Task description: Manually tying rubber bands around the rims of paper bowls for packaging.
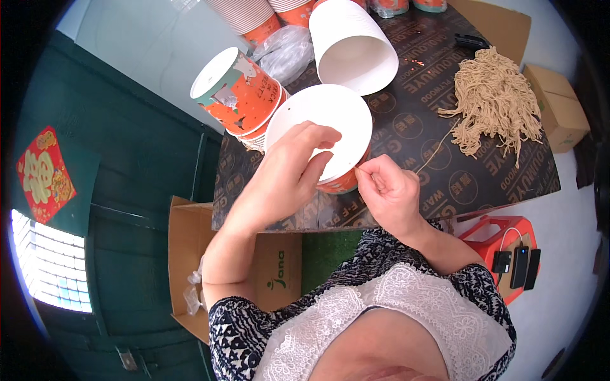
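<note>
A white-lined paper bucket (351,120) with an orange printed outside stands at the table's front, its mouth tilted toward me. My left hand (295,155) reaches over its rim into the mouth. Its fingers curl loosely, with a gap between thumb and forefinger and nothing visible between them. Close against the right side of the rim, my right hand (389,189) pinches a tan cord (438,150). The cord trails back from this hand to a loose heap of cut cords (492,101) on the right. Dark specks that look like small holes show in the bucket's wall.
Left of the bucket stands a stack of orange buckets (238,95). White nested buckets (356,60) lie behind, beside a clear plastic bag (286,54). A black tool (471,42) is behind the cords. A red stool (492,238) holds phones; an open carton (273,270) sits below.
</note>
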The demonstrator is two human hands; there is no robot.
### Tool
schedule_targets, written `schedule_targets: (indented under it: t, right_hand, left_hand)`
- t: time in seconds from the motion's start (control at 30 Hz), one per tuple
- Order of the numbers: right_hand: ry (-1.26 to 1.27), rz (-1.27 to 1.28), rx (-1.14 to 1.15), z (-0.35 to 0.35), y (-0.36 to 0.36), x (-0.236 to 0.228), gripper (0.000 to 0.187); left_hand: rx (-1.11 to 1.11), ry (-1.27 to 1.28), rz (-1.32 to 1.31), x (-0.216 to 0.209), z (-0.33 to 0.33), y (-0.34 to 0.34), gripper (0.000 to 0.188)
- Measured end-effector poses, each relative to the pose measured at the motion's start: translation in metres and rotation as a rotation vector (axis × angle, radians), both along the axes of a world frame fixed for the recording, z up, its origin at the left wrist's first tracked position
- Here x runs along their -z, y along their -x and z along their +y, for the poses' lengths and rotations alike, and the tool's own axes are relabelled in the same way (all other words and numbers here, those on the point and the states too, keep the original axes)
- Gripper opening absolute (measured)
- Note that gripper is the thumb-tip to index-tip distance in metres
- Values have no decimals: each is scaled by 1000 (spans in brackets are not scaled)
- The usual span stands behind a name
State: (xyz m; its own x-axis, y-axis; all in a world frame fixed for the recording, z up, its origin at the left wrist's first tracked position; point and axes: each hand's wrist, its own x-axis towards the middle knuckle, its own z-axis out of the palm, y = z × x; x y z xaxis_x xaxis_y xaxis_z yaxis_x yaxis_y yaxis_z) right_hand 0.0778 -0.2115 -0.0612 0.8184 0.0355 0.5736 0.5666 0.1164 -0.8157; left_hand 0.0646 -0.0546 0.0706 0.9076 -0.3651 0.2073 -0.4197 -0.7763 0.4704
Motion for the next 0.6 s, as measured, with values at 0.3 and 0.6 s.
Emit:
schedule_targets:
  t: [0.3, 0.6]
  right_hand:
    - [-17, -19, 22, 3, 2, 2, 12]
    - [303, -225, -58, -22, -13, -4, 11]
  left_hand:
    - [251, 25, 388, 8, 6, -26, 19]
    - [-107, -82, 72, 10, -7, -8, 10]
